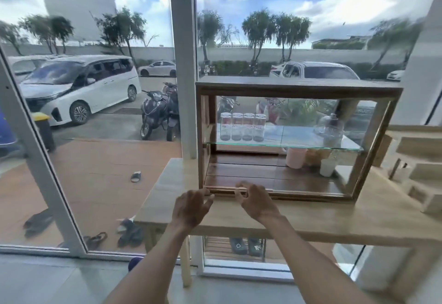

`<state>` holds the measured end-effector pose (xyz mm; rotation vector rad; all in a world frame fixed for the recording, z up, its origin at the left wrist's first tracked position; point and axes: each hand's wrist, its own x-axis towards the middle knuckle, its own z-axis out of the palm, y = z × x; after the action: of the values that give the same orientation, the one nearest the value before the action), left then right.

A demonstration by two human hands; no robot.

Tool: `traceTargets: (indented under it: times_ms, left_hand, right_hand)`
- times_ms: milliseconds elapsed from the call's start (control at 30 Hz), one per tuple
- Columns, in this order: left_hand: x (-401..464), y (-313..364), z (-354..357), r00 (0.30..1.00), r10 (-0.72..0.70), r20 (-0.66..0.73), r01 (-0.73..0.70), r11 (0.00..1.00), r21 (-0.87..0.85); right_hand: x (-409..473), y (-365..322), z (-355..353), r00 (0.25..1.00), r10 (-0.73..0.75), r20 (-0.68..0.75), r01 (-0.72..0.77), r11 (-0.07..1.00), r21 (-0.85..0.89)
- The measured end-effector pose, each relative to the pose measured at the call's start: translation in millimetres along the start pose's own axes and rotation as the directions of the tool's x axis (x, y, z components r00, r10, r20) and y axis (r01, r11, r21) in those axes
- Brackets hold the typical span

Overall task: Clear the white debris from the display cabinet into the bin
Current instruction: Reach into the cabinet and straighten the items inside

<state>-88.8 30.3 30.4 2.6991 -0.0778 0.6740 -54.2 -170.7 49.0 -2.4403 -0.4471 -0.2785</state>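
Note:
A wooden display cabinet point(299, 87) with glass sides stands on a light wooden table point(334, 217) by the window. Both my hands reach to its lower front rail. My left hand point(191, 208) hovers at the left end of the rail, fingers spread and curled, holding nothing. My right hand point(256, 202) is just to its right, thumb and forefinger pinched near the rail's track; whether it holds any debris is too blurred to tell. No white debris and no bin can be made out.
On the glass shelf point(287, 146) stand several glass jars point(242, 126) and a glass dome point(331, 128). A pink cup point(296, 157) and a white cup point(327, 167) sit on the cabinet floor. Wooden stepped racks point(421, 167) stand at the right.

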Motion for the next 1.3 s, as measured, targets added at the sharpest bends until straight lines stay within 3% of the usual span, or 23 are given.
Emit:
traceTargets:
  times_ms: [433,767,1067,1300]
  left_hand:
    - [29,76,77,0.993,0.111,0.030,-0.111,0.994,-0.013]
    - [3,95,151,0.946,0.031,0.322,-0.067,0.992,0.104]
    - [-3,95,156,0.902,-0.031,0.430,-0.055,0.981,0.186]
    - [-2,94,152,0.889,-0.024,0.457,-0.058,0.985,0.164]
  right_hand:
    - [-3,96,-84,0.988,0.115,-0.100,-0.115,0.993,0.010]
    - [3,159,-139,0.966,0.092,-0.240,-0.101,0.995,-0.022]
    - [14,179,-172,0.832,0.003,-0.555,-0.058,0.995,-0.081]
    - [30,189,-172,0.923,0.073,-0.378,-0.126,0.985,-0.117]
